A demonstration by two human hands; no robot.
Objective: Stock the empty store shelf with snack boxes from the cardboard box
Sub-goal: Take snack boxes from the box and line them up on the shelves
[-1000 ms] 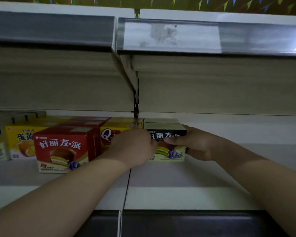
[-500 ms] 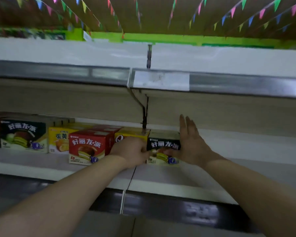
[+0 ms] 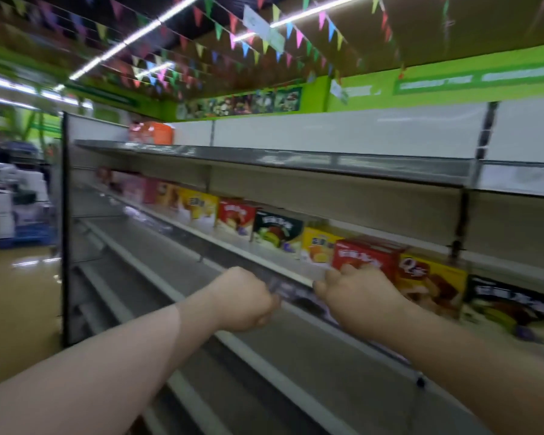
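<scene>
Two hands [image 3: 244, 298] [image 3: 355, 293], two red boxes [image 3: 235, 215] [image 3: 366, 257], two black [image 3: 278, 229] [image 3: 509, 306] (farther boxes blurred)

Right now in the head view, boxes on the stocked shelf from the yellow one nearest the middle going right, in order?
yellow box with orange fruit → red box → yellow-and-brown Q box → black box. The right hand overlaps the lower front of the red box; blur hides whether it touches.
</scene>
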